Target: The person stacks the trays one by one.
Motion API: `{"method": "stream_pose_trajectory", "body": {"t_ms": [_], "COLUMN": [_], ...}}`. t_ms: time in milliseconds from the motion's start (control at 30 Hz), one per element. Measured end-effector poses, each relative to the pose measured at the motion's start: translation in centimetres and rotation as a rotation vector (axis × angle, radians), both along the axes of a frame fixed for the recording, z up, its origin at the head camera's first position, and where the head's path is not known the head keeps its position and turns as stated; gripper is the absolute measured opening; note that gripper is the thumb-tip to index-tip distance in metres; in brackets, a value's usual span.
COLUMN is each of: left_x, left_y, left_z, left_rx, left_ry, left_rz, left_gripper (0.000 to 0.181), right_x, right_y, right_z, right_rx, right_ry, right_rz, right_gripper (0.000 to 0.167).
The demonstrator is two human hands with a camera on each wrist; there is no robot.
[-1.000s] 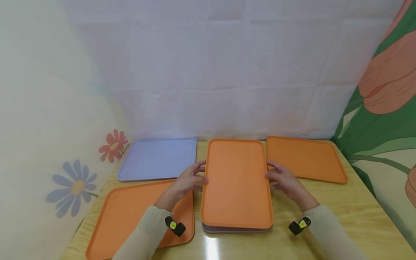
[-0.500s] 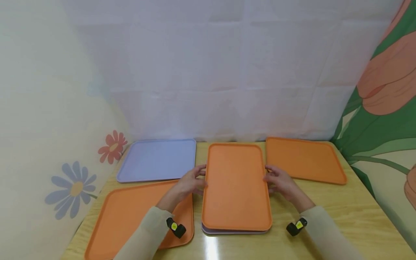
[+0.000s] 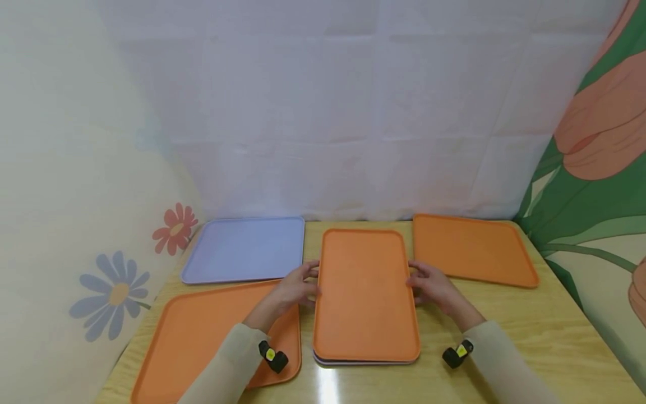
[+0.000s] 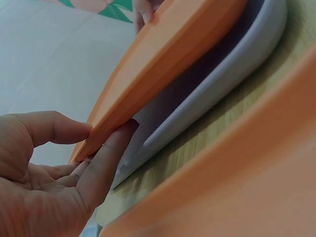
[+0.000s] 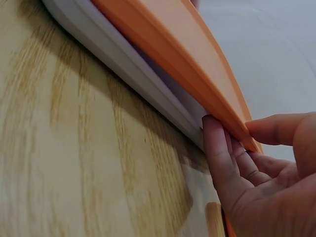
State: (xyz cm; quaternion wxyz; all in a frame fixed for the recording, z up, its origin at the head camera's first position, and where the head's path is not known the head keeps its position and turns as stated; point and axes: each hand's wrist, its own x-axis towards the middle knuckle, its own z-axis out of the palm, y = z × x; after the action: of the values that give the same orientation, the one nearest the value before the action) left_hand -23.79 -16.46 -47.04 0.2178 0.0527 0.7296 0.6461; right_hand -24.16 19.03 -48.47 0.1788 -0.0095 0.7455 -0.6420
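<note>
An orange tray (image 3: 365,297) is held between both hands at the middle of the table, just over a pale purple tray (image 3: 363,363) that lies on the wood. My left hand (image 3: 294,287) pinches its left rim, thumb above and fingers beneath, as the left wrist view shows. On the opposite rim, my right hand (image 3: 435,287) has the same pinch, clear in the right wrist view. A gap shows between the orange tray (image 4: 148,64) and the purple tray (image 4: 232,64) below it. Most of the lower tray is hidden in the head view.
Beside the left forearm lies another orange tray (image 3: 202,331). Behind it is a pale purple tray (image 3: 247,249) at the back left. A third orange tray (image 3: 471,247) rests at the back right. White cloth (image 3: 348,112) hangs behind the wooden table (image 3: 530,336).
Both hands have lowered the orange tray and brought it slightly toward the person, so its far edge sits nearer and its near edge lies closer over the purple tray. The other trays stay put.
</note>
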Motion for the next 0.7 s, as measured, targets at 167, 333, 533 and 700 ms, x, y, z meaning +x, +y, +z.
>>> {"method": "stream_pose_trajectory", "body": {"t_ms": [167,333,533,700], "left_x": [0.06,-0.07,0.02,0.2], "left_y": [0.02,0.16,0.66,0.89], "left_z": [0.01,-0.17,0.0,0.25], "left_rx": [-0.017,-0.063,-0.17,-0.201], "left_ry": [-0.015,-0.011,0.033,0.066], "left_rz": [0.011,0.02,0.02,0.002], "left_gripper": [0.082,0.083,0.084,0.083], "right_x": [0.1,0.1,-0.09,-0.3], "right_y": [-0.21,-0.44,-0.67,-0.86], "right_z": [0.19,0.36,0.12,0.04], "right_rx": [0.037,0.074,0.133,0.129], "right_ry": [-0.009,-0.007,0.032,0.037], "right_rz": [0.004,0.001,0.003,0.013], "right_gripper": [0.064,0.062,0.062,0.064]}}
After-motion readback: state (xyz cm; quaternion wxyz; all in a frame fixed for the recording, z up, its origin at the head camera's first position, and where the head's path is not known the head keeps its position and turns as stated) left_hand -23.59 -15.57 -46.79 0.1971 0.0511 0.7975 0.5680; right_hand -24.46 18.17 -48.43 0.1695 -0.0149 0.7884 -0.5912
